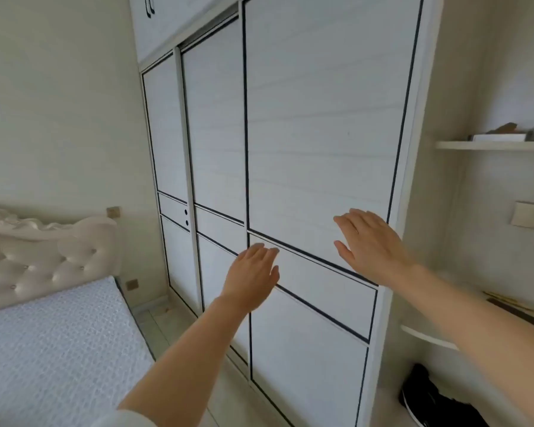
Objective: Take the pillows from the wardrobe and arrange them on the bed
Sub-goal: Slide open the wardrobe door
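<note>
A tall white wardrobe (315, 124) with dark-lined sliding doors fills the middle of the view, and all its doors are closed. My left hand (252, 275) is flat and empty, fingers up, at the left edge of the nearest door. My right hand (370, 241) is also flat and empty, spread against the same door near its right edge. The bed (53, 343), with a white textured mattress cover and a tufted cream headboard (43, 257), lies at the lower left. No pillows are visible anywhere.
White corner shelves (490, 145) stand right of the wardrobe, holding small items. Dark shoes (429, 396) lie on the floor below them. A narrow strip of pale tiled floor (173, 328) runs between bed and wardrobe.
</note>
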`<state>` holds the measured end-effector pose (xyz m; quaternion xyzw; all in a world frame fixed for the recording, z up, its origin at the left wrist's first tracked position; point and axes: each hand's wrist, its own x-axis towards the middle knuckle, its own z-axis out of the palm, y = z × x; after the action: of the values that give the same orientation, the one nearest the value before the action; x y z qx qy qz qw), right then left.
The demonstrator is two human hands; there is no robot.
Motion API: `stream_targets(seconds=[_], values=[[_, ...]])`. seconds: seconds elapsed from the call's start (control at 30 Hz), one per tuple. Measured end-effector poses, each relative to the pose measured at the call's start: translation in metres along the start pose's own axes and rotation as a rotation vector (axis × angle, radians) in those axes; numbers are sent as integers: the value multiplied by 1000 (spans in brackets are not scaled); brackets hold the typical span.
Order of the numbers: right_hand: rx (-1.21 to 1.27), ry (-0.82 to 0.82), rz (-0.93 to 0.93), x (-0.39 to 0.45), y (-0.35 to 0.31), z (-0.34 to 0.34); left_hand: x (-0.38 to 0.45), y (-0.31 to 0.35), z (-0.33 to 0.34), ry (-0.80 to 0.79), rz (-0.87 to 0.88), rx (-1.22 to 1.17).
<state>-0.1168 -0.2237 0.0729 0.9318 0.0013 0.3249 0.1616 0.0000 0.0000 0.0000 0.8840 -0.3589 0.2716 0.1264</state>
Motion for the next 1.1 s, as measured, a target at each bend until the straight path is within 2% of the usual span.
stream_targets(seconds=[0.23, 0.4, 0.6, 0.9, 1.1], values=[[-72, 14, -169, 8, 84, 52, 59, 66, 78, -21, -105, -58], [-79, 53, -191, 30, 115, 77, 107, 87, 105, 21, -111, -100], [-125, 31, -177, 76, 130, 106, 156, 82, 130, 67, -179, -204], [-210, 40, -223, 144, 123, 151, 235, 63, 180, 283, -232, -464], [-267, 105, -141, 171, 116, 193, 277, 35, 237, 284, -286, -731]])
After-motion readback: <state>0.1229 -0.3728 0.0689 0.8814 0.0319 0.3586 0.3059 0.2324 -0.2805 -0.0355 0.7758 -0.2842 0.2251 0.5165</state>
